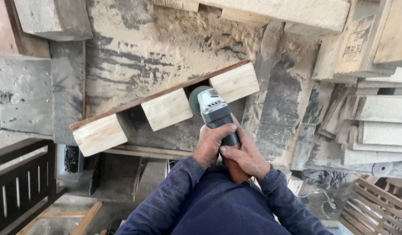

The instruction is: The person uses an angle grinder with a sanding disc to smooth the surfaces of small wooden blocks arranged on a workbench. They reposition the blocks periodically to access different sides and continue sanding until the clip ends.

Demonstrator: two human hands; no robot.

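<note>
Left hand (209, 143) and right hand (246, 154) both grip angle grinder (216, 113) beside pale wood blocks (167, 109)

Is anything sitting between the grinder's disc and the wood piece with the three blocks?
Nothing visible. Both hands, left hand and right hand, grip the angle grinder, and its disc is already in the gap between the middle block and the right block.
</note>
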